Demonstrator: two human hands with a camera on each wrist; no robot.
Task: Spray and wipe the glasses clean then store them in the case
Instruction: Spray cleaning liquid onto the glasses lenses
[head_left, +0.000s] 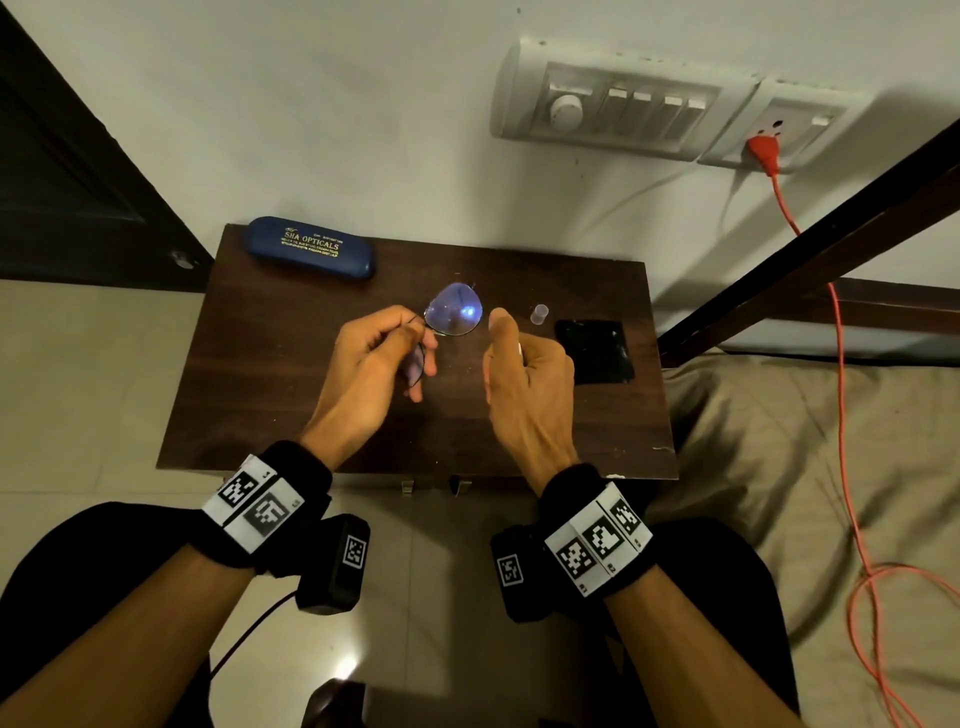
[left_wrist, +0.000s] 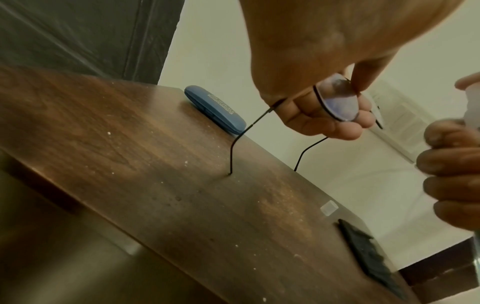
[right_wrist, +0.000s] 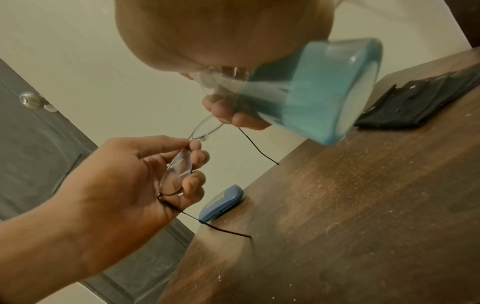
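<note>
Fingers of the left hand (head_left: 375, 349) pinch the thin black wire glasses (head_left: 451, 312) above the brown wooden table (head_left: 291, 364), lens out, so the right hand (head_left: 524, 364), wrapped around the clear blue-liquid spray bottle (right_wrist: 311, 92), can wet it.

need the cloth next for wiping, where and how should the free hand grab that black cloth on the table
Neither hand is free yet. The black cloth lies flat and folded on the wooden table, right of the clear cap. Probably best to come from above with the right hand and pinch its near edge or a corner, where the folded layers give something to lift.
</note>
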